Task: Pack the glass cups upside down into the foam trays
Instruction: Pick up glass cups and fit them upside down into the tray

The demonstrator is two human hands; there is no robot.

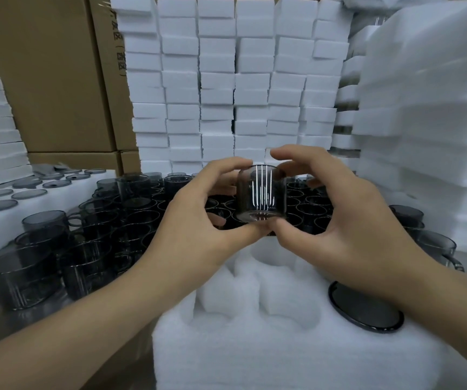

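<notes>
Foam blocks (226, 80) are filling the far wall; the foam tray (255, 356) is sitting near, loose cups (58, 249) crowding left. Left hand (198, 218) and right hand (342, 218) are both pinching one glass cup (260, 192), thumbs under, fingers over. It's hanging just above the tray's far cavity (271, 256), axis roughly vertical, thick end seemingly down, so it's probably needing a flip first.

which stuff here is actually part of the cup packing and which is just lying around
Job: held cup, left hand, right hand, foam tray, loose cups.
Lying about: cardboard boxes, dark disc, foam stacks.
</notes>
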